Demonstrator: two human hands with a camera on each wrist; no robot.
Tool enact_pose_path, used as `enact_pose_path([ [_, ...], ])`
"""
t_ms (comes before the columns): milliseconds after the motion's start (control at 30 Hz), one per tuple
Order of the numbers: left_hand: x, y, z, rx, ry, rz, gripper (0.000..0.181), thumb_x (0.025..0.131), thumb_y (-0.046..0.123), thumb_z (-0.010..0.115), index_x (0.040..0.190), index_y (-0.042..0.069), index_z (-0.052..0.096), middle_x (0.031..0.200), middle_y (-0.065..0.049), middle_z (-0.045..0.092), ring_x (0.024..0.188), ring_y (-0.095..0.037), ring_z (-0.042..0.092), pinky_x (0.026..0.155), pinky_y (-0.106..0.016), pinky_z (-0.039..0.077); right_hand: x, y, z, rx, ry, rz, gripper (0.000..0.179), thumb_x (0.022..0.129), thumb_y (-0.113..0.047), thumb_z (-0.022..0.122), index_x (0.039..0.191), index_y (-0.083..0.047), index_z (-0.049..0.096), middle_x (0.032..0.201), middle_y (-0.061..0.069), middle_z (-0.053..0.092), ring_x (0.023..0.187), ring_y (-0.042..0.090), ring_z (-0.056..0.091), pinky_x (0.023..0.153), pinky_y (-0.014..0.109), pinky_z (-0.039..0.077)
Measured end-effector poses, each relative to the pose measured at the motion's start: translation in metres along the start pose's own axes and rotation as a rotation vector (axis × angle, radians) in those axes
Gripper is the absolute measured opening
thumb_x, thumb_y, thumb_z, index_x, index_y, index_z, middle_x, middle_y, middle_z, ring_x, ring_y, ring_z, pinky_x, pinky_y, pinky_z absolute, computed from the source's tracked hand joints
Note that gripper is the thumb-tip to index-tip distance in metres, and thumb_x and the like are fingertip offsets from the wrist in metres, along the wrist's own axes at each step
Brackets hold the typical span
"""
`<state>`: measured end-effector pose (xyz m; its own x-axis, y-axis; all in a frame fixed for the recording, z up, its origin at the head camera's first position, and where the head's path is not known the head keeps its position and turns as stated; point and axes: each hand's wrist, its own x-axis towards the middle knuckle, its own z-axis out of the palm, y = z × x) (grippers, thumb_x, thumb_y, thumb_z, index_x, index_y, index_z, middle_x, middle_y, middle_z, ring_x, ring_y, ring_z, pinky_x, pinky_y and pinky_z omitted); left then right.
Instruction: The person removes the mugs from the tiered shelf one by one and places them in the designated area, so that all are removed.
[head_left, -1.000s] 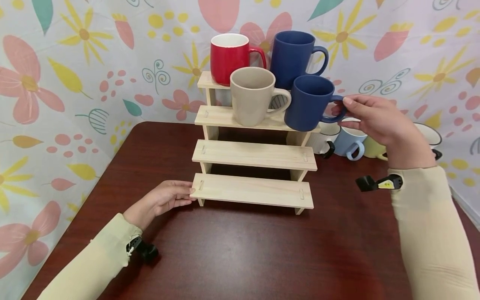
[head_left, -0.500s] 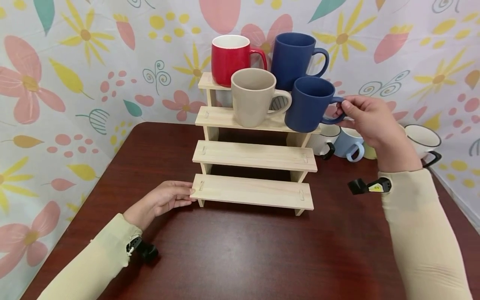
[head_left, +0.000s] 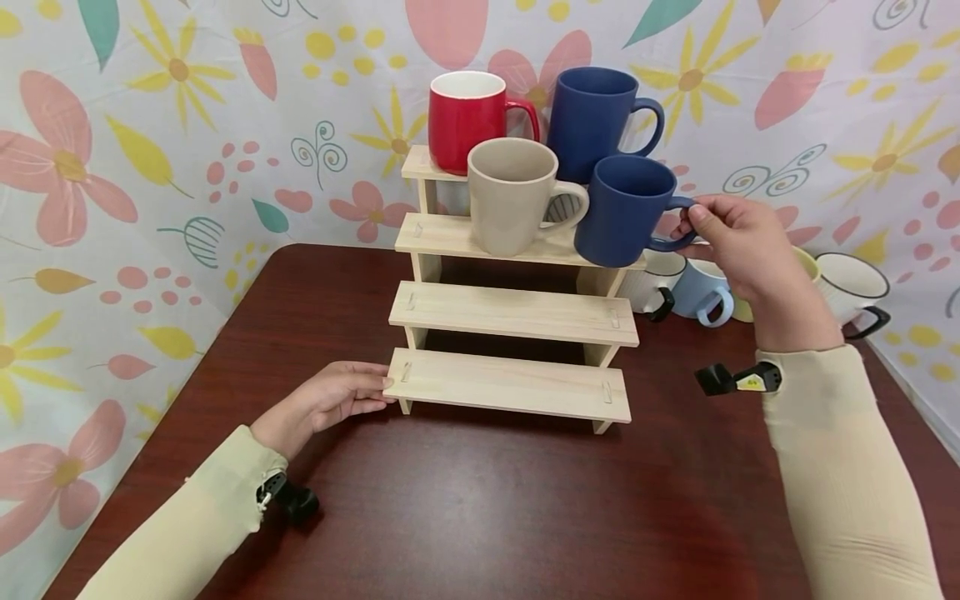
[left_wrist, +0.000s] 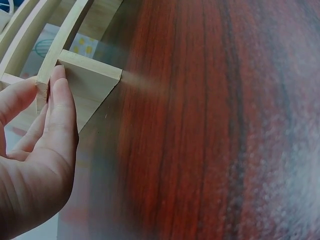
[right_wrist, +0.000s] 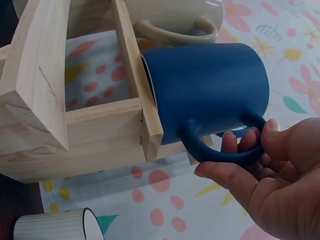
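Blue front mug point(head_left: 624, 212) is held; blue rear mug point(head_left: 588, 121) partly hidden behind.

The nearer blue mug point(head_left: 618, 218) is a plain deep navy, inside and handle too, and the far blue mug point(head_left: 588, 125) matches it. To the left I see a plain beige mug point(head_left: 506, 208), and beyond it a bright red mug point(head_left: 461, 133) with a white inside. The rack point(head_left: 510, 383) is blond wood; the table point(head_left: 450, 517) dark reddish brown, streaked with blackish grain. Off to the right are a light blue mug point(head_left: 692, 296), a yellow mug point(head_left: 741, 312) and two white mugs point(head_left: 840, 292) with black handles. Both sleeves point(head_left: 183, 517) are pale cream, and the white backdrop point(head_left: 262, 167) is strewn with pink flowers, yellow daisies and teal leaves.
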<state>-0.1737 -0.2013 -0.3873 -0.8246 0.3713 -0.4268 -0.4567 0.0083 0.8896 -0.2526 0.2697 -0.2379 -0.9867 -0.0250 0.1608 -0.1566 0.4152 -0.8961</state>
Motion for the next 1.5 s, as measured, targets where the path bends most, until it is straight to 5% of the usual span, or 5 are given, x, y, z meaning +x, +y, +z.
enact_pose_path([
  [767,0.0,-0.001,0.0,-0.012,-0.001,-0.004,0.059,0.1,0.0,0.052,0.149,-0.021,0.029,0.084,0.007,0.074,0.078,-0.003,0.071,0.077,-0.017,0.061,-0.009,0.012,-0.015,0.403,-0.011,-0.051,0.027,0.105,-0.009,0.05,0.088,-0.015,0.071,0.083,-0.005,0.063,0.082,0.005,0.062,0.066,0.013,0.061],
  [1000,0.0,-0.001,0.0,-0.013,-0.004,-0.006,0.057,0.1,0.0,0.053,0.148,-0.02,0.031,0.084,0.006,0.074,0.079,-0.003,0.071,0.077,-0.017,0.062,-0.026,0.02,-0.027,0.354,0.065,-0.078,0.022,0.102,-0.015,0.057,0.09,-0.019,0.074,0.098,-0.005,0.056,0.087,0.003,0.062,0.066,0.011,0.06],
  [1100,0.001,-0.001,-0.001,-0.011,-0.004,-0.009,0.057,0.1,0.0,0.053,0.149,-0.02,0.031,0.084,0.006,0.074,0.079,-0.003,0.071,0.077,-0.017,0.062,-0.034,0.024,-0.034,0.421,0.058,-0.092,0.017,0.101,-0.017,0.06,0.093,-0.014,0.075,0.102,-0.008,0.061,0.09,0.003,0.065,0.069,0.011,0.06],
  [1300,0.001,0.001,-0.001,-0.001,-0.01,-0.009,0.058,0.1,0.001,0.052,0.15,-0.02,0.03,0.084,0.007,0.074,0.08,-0.003,0.071,0.077,-0.017,0.061,-0.046,0.038,-0.048,0.584,0.06,-0.129,0.015,0.1,-0.008,0.06,0.097,-0.005,0.075,0.088,-0.001,0.073,0.084,0.007,0.07,0.07,0.015,0.062],
  [1500,0.0,0.001,-0.001,0.002,-0.009,-0.004,0.057,0.1,0.001,0.052,0.149,-0.02,0.032,0.084,0.007,0.075,0.08,-0.003,0.072,0.077,-0.017,0.061,-0.058,0.047,-0.058,0.541,0.117,-0.151,0.02,0.101,-0.006,0.057,0.092,-0.007,0.074,0.086,-0.003,0.069,0.081,0.005,0.067,0.067,0.011,0.06],
])
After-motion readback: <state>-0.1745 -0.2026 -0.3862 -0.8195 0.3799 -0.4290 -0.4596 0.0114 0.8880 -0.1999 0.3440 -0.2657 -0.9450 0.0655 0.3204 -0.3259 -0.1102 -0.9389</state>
